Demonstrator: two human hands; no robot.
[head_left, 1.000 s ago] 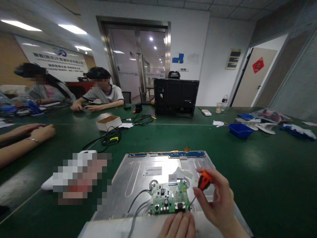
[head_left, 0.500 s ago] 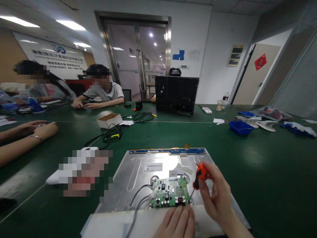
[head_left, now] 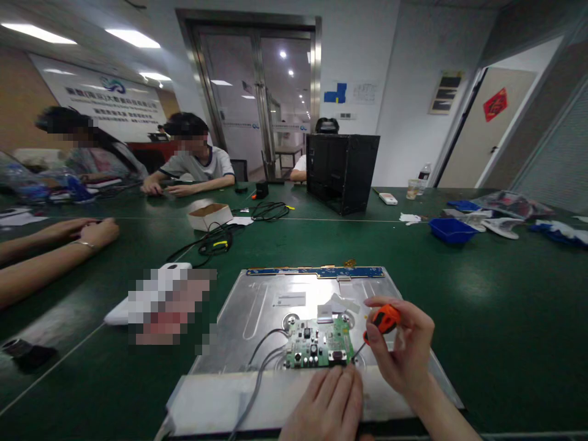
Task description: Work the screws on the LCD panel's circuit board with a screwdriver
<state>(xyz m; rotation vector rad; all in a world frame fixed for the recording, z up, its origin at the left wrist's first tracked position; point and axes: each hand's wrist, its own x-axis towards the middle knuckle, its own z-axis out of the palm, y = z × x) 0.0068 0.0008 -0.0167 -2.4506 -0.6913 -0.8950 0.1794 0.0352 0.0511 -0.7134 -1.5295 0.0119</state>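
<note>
My right hand (head_left: 404, 343) grips an orange and black screwdriver (head_left: 383, 323). The screwdriver slants, its thin shaft reaching the lower right corner of a green circuit board (head_left: 316, 344). Close to the tip, my left hand (head_left: 326, 404) lies with stretched fingers along the board's front edge; its thumb is hidden. Beneath the board is a silvery metal display panel (head_left: 257, 306) with a blue circuit strip (head_left: 285, 272) along its far edge. A whitish sheet (head_left: 220, 404) covers its near part. Grey cables (head_left: 264, 373) run from the board's left side.
A white device (head_left: 174, 272), partly pixelated, lies left of the panel. Farther off are a small cardboard box (head_left: 211, 217), black cables (head_left: 214, 245), a black box-like housing (head_left: 342, 174) and a blue tray (head_left: 452, 231). Another person's hands (head_left: 98, 233) rest at left; more people sit beyond.
My view has shifted slightly. The screwdriver handle has tilted more to the right, its tip still at the board's corner. Across the table, the black housing has turned to show another side.
</note>
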